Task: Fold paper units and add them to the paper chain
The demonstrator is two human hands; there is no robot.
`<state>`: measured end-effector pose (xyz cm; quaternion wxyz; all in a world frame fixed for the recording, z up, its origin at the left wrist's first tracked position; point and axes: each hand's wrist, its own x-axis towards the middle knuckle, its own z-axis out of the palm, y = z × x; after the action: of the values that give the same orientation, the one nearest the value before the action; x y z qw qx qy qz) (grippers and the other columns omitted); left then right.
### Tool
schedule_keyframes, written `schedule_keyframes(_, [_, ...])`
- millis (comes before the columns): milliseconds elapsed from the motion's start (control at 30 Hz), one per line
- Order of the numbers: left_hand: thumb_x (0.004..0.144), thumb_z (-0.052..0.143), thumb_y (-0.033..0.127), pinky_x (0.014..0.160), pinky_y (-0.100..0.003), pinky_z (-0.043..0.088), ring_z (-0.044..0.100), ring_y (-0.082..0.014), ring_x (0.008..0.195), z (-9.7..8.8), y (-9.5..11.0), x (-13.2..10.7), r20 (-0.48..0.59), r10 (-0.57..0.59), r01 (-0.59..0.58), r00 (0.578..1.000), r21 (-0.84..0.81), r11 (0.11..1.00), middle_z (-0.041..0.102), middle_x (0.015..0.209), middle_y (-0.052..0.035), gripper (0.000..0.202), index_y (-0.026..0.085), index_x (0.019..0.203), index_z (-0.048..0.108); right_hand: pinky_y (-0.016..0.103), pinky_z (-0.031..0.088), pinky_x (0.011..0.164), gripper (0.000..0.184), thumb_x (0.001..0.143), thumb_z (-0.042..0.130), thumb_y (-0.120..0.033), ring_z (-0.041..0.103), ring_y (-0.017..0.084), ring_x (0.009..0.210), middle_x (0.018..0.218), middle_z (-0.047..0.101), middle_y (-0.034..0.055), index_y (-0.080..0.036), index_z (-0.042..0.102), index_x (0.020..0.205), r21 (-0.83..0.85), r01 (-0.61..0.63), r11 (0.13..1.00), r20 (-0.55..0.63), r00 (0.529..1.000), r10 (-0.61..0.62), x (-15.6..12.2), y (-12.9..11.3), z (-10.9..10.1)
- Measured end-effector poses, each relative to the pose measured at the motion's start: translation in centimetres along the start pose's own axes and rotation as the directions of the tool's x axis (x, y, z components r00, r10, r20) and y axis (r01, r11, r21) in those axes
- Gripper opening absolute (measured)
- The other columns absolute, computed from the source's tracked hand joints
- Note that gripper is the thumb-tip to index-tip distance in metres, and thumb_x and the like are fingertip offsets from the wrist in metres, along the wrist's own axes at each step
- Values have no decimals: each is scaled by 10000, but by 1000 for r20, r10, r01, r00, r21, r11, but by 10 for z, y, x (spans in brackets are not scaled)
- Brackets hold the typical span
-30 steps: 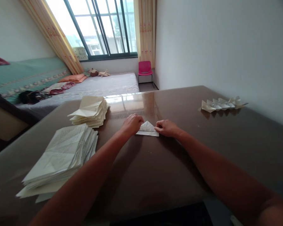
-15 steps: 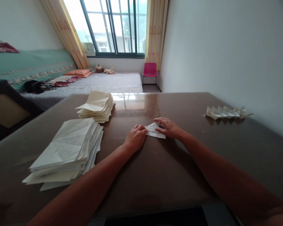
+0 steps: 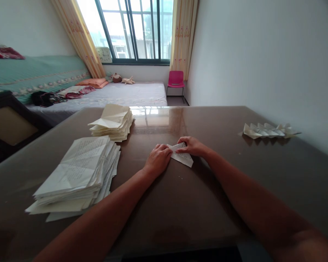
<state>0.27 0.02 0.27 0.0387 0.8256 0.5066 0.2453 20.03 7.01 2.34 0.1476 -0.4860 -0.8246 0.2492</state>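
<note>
A small folded sheet of paper (image 3: 184, 159) with lines of writing lies on the brown table (image 3: 164, 203), between my hands. My left hand (image 3: 159, 159) has its fingers closed together on the paper's left corner, with the fingertips partly hidden. On the upper right side, my right hand (image 3: 195, 146) grips the paper, thumb and curled fingers around its edge. The hands cover part of the folds.
To the left lies a thick stack of written sheets (image 3: 73, 167). Behind it sits a smaller stack of cream paper (image 3: 113, 122). At the far right stands a row of folded paper pieces (image 3: 269, 131). A bed (image 3: 142, 92) and a pink chair (image 3: 176, 79) are beyond the table.
The folded paper has turned, its lower right corner now pointing more towards me. My right hand's fingers have closed in on it. The view has shifted slightly.
</note>
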Motion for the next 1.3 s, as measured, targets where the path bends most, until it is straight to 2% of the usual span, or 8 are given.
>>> schedule_keyframes(100, [890,492,274,868,-305,468,584,-179,912,2,-6,6,-46,-123,116,991,-131,985,630,957,-43,213,217,946,689,212,361,553,359,715,665,-493,529,125,653,681,585,-22,-170,697,870,63,-10,998,-13,1000,11,-3,2,2])
schedule_keyframes(233, [868,519,278,775,-264,484,613,-139,756,2,-11,11,-43,-240,223,970,-240,945,639,911,-31,204,206,923,701,213,345,537,392,717,640,-526,500,117,618,625,549,-28,-159,711,832,121,4,993,-19,1000,-2,-2,5,2])
schedule_keyframes(600, [836,565,309,853,-322,455,600,-209,915,-3,-9,15,22,-283,282,959,-192,940,716,894,-24,202,248,928,734,217,348,532,421,700,664,-541,486,115,608,614,546,-28,-147,717,836,268,19,963,-20,1000,-14,-2,11,1])
schedule_keyframes(700, [830,565,308,804,-316,459,612,-206,875,-3,-9,15,52,-301,305,952,-212,928,718,867,-27,202,240,920,732,232,385,585,383,724,679,-498,519,131,663,694,598,-5,-161,721,900,225,62,972,-72,996,-47,0,9,3])
schedule_keyframes(800, [815,572,295,760,-296,457,618,-183,819,-3,-9,15,44,-294,296,955,-258,920,705,822,-17,169,227,888,708,273,422,766,343,735,713,-439,555,169,877,942,649,37,-231,714,1008,115,221,969,-152,967,-203,0,3,7])
schedule_keyframes(900, [778,602,265,694,-261,456,611,-148,743,-1,-8,13,6,-301,287,954,-324,902,677,788,4,104,206,856,636,322,385,873,231,803,658,-452,518,200,1006,1009,655,36,-294,733,954,4,290,957,-130,949,-287,-3,-5,14])
schedule_keyframes(1067, [761,614,247,660,-244,446,607,-133,720,2,-9,13,13,-303,287,953,-365,886,662,782,14,98,202,833,564,320,368,849,216,873,585,-420,516,193,966,949,666,34,-259,729,876,-68,263,962,-94,959,-269,-4,-11,19])
schedule_keyframes(1300, [788,558,203,643,-256,413,596,-143,705,0,-5,14,40,-284,283,958,-284,916,674,777,10,103,207,890,570,314,355,802,186,885,578,-371,519,200,971,955,663,38,-221,685,858,-168,247,954,-100,959,-266,-2,-7,23])
